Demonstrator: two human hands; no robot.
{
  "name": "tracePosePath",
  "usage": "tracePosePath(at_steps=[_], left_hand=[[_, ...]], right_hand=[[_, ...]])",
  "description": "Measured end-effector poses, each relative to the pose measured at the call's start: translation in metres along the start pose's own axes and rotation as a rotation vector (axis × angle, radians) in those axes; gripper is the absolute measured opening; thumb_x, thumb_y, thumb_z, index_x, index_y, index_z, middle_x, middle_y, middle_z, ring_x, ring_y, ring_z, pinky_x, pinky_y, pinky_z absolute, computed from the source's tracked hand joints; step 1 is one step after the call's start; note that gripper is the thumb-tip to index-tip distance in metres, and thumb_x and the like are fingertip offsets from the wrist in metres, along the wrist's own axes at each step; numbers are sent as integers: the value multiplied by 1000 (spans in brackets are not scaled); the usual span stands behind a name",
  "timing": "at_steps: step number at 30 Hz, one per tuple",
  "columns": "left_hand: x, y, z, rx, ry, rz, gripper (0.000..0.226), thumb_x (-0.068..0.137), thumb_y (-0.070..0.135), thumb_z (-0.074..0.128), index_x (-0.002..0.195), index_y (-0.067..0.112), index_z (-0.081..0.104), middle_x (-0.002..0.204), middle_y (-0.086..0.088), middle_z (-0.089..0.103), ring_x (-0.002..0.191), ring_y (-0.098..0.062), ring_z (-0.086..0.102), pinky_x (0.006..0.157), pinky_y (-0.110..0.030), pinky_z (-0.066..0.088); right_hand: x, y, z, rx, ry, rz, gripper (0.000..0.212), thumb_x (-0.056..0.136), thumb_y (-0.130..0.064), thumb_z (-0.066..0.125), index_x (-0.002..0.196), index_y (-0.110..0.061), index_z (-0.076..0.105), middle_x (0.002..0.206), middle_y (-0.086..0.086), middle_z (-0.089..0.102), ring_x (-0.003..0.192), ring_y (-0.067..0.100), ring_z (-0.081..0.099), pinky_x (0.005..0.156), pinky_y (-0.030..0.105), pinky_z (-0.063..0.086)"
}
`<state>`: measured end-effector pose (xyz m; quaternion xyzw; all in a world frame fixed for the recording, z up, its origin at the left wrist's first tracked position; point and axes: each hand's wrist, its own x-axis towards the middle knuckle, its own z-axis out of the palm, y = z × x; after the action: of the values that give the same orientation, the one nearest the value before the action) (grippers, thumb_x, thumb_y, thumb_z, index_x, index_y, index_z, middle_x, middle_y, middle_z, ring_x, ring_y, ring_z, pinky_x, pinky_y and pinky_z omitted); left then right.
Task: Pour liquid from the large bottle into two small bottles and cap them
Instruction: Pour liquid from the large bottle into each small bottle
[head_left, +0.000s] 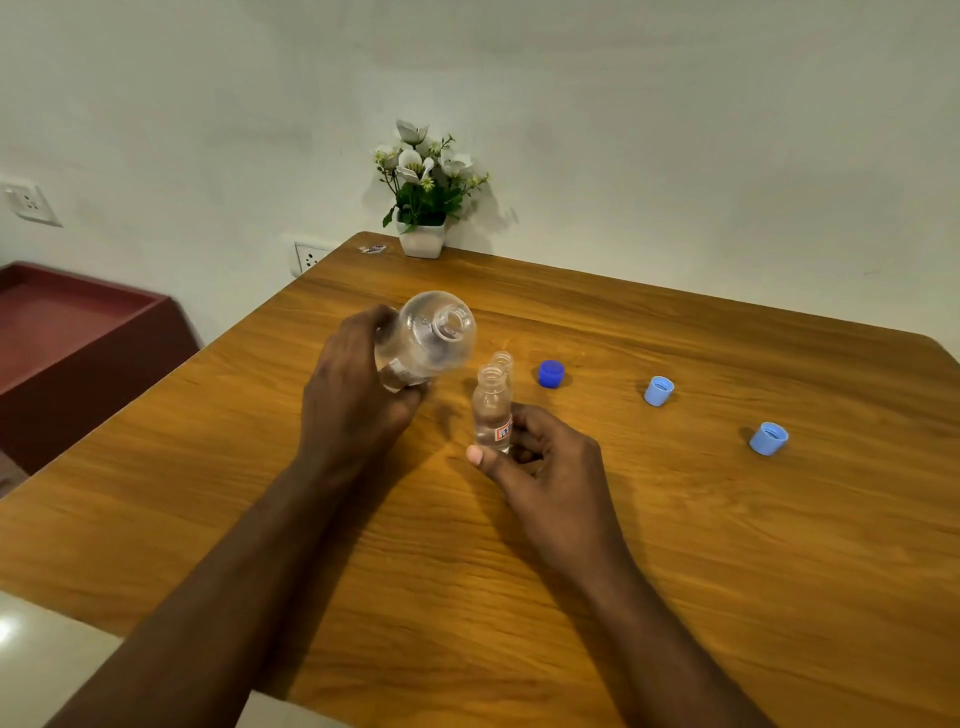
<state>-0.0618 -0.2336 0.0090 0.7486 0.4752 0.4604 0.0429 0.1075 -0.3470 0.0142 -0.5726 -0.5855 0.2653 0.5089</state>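
Observation:
My left hand (353, 395) grips the large clear bottle (428, 338), uncapped and held above the table with its mouth leaning toward the small bottles. My right hand (540, 467) holds the near small clear bottle (491, 410) upright by its base; it is open-topped and has a little liquid in it. A second small bottle (503, 359) stands right behind it, also uncapped. Three caps lie on the table: a dark blue cap (550, 374) and two light blue caps (658, 391) (769, 439) to the right.
The wooden table (675, 545) meets a white wall at the back. A white pot of flowers (423, 239) stands at the far edge with a small scrap (372, 249) beside it. A dark red tray-like stand (78, 338) sits off to the left.

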Motion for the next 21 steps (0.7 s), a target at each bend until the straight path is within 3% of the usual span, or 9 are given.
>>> tracePosePath(at_steps=[5,11,17,21], left_hand=[[0,-3,3,-79,-40,-126,84,63,31,86,132,14,41,128,-5,55,112,-20,54,86,-37,51],[0,-6,5,-125,-67,-223,86,66,35,85,136,16,37,133,-4,53,117,-21,52,90,-39,50],[1,-8,7,-185,-119,-305,89,70,39,81,140,21,31,140,-3,48,125,-23,47,94,-38,46],[1,-7,5,-212,-130,-315,88,71,39,80,141,20,30,142,-4,46,127,-24,45,97,-42,46]], right_hand=[[0,4,1,-71,-26,39,31,81,-28,74,111,-26,66,96,-14,74,87,0,68,80,38,57],[-3,11,2,-194,-32,69,43,73,-56,62,112,-39,56,98,-15,70,95,13,63,80,44,54],[-3,13,-6,-193,12,74,38,75,-48,69,110,-39,57,97,-15,70,90,9,64,76,43,55],[-1,12,-18,-197,63,61,32,78,-32,76,108,-30,65,92,-15,69,77,2,60,70,29,51]])
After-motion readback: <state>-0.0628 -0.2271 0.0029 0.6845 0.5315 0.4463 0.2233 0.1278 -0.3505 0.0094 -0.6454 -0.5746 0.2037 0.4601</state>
